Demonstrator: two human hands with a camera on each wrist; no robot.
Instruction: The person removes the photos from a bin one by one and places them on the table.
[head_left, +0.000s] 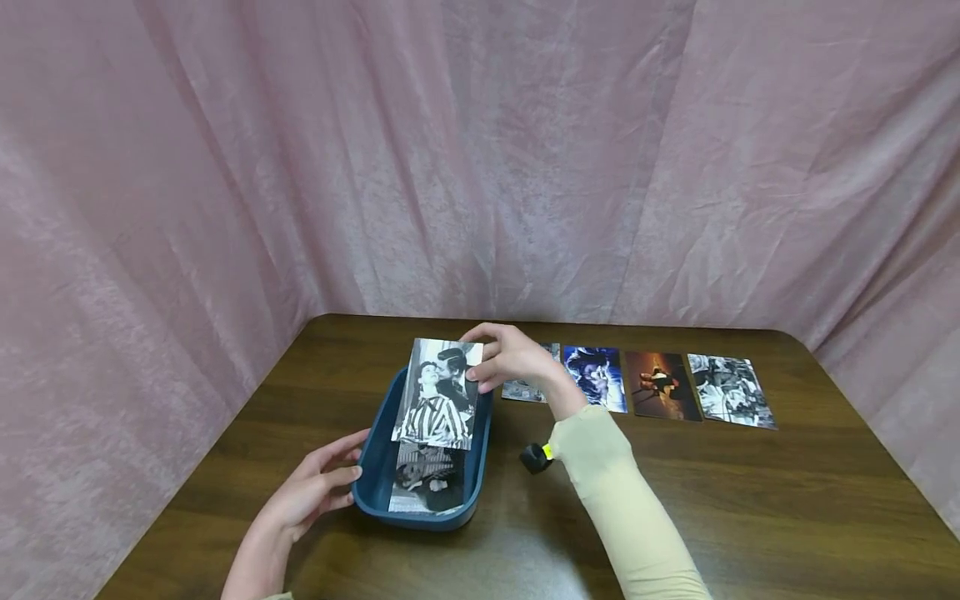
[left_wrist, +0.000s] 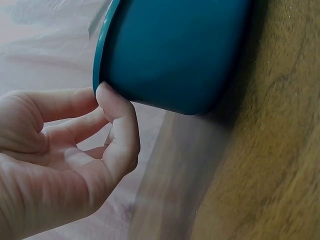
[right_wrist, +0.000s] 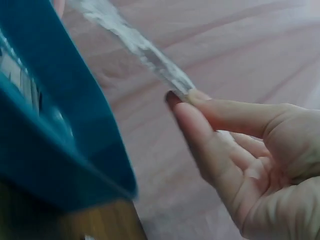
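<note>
The right hand (head_left: pixel 510 357) pinches the far right corner of a glossy black-and-white photograph of a couple (head_left: pixel 437 393), thumb and forefinger pressed together on its edge; the right wrist view shows the print (right_wrist: pixel 145 52) edge-on between the fingertips (right_wrist: pixel 182 107). The photograph hangs tilted just to the left of that grip, over the open top of a dark teal oval plastic tray (head_left: pixel 477 475). Below the lifted print, another black-and-white photograph (head_left: pixel 423 479) lies flat inside the tray.

The left hand (head_left: pixel 311 492) rests against the tray's near left wall, fingers loosely spread and holding nothing. In the left wrist view the thumb tip (left_wrist: pixel 107 95) touches the tray (left_wrist: pixel 175 55) just under its rim.

The tray stands on a dark brown wooden surface (head_left: pixel 750 500). To the right of the right-hand grip four more prints lie flat in a row: a grey photograph (head_left: pixel 525 388) partly hidden by the wrist, a blue-toned photograph (head_left: pixel 597 377), an orange-and-dark photograph (head_left: pixel 660 384) and a black-and-white photograph (head_left: pixel 729 390). A pink fabric backdrop (head_left: pixel 480 150) hangs behind.
</note>
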